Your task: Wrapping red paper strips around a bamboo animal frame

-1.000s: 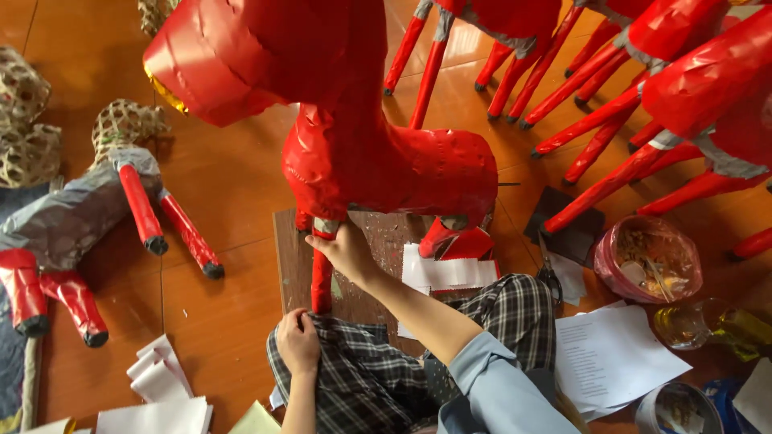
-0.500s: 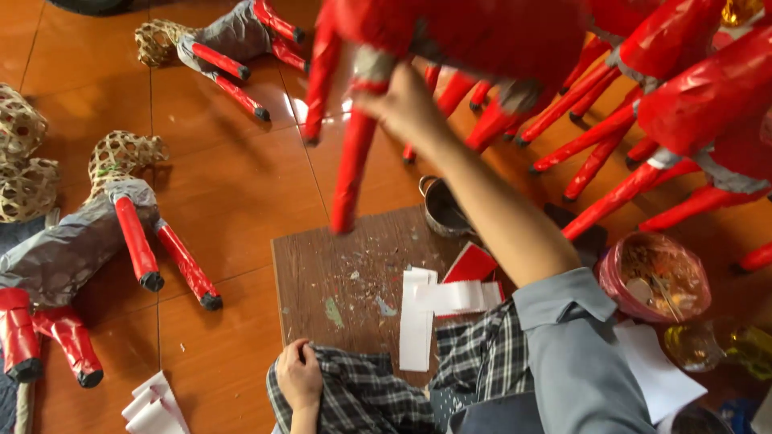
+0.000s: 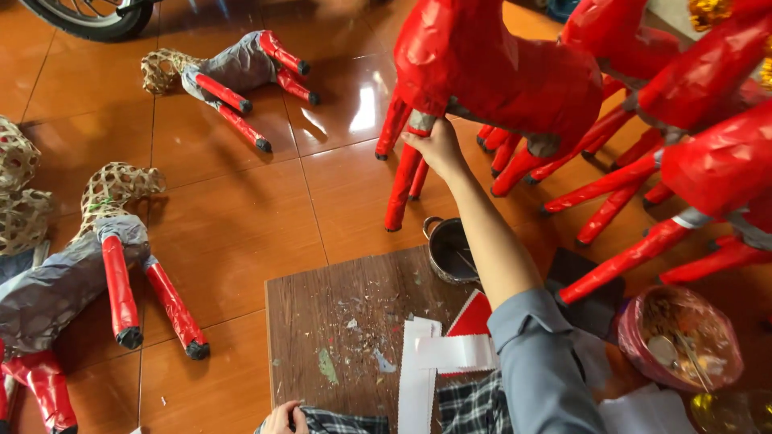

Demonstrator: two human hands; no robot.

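One red paper horse (image 3: pixel 498 72) now farther out among others, right hand (image 3: pixel 438 149) gripping its foreleg, left hand (image 3: pixel 281 418) curled on lap.

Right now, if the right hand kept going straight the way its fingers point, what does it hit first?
The right hand already grips the red paper horse where the front legs join. Pushing on, it would press into the horse's chest; depth beyond that is unclear.

The right arm is stretched forward in a grey sleeve, the right hand (image 3: pixel 438 147) raised with its fingers curled closed at the end, while the left hand (image 3: pixel 283 418) is kept low, loosely curled by the lap.
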